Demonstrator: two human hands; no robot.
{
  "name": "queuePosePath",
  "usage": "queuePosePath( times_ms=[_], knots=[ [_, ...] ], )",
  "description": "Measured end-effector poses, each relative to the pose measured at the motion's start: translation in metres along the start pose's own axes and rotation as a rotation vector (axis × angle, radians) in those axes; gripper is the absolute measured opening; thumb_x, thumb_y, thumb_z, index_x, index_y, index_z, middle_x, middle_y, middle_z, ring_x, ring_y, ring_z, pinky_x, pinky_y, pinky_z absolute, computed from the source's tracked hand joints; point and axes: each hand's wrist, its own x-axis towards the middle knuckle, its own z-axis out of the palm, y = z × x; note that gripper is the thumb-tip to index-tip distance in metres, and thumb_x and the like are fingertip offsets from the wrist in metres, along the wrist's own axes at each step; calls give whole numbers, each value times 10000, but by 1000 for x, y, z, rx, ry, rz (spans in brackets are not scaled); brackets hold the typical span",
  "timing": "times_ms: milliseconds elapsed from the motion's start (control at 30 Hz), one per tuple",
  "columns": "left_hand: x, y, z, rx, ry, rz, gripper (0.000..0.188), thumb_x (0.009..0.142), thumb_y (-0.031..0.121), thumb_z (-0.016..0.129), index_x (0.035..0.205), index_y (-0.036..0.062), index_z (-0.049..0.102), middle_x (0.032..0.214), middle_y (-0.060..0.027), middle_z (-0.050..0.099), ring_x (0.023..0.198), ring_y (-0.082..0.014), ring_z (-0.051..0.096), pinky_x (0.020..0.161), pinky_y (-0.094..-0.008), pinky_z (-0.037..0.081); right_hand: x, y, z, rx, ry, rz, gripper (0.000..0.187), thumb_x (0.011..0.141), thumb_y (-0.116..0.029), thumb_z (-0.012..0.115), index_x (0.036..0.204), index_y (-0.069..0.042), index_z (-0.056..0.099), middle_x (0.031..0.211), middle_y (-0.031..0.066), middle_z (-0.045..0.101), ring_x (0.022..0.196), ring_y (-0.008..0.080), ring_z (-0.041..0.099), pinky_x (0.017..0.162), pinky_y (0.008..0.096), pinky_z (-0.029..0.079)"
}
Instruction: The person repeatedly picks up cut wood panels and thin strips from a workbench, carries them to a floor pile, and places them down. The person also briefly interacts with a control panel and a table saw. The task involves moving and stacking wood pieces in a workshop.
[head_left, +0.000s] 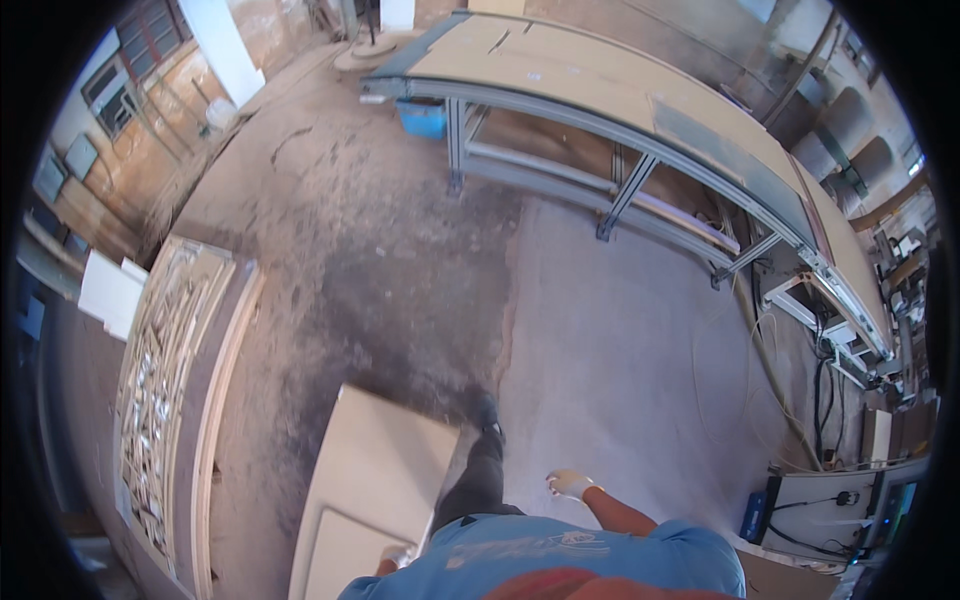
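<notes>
A large beige board (390, 460) stands tilted along my left side, with a smaller raised or inset beige panel (345, 560) at its lower part. My left hand (398, 553), in a pale glove, is at the board's right side and appears closed on it; its fingers are partly hidden by the blue shirt. Out to the right, my right hand (570, 484) hangs over the grey floor in a light glove. Its fingers are loosely bent and apart, and nothing is in them.
A long metal-framed worktable (640, 150) with a beige sheet top runs across the far right; a blue bin (422, 118) sits beneath its left end. At left lies a stack of boards (215, 400) topped by an offcut-filled frame (165, 380). Cables (825, 390) trail at right.
</notes>
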Motion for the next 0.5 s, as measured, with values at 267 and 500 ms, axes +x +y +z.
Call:
queuePosePath(
  times_ms=[267, 500],
  knots=[
    [24, 329, -110, 841, 231, 520, 496, 959, 450, 444, 1114, 79, 734, 1166, -193, 702, 1072, -380, 663, 939, -490, 483, 19, -29, -202, 350, 284, 210, 331, 995, -222, 473, 1270, -98, 610, 1073, 83, 718, 889, 195, 723, 696, 362, 587],
    [29, 678, -165, 78, 362, 827, 391, 886, 332, 640, 1095, 11, 720, 921, -97, 735, 812, -231, 669, 766, -370, 523, 64, -34, -361, -18, 306, 190, 317, 951, -205, 505, 1200, -105, 674, 1016, 104, 728, 881, 221, 707, 736, 411, 575]
  ],
)
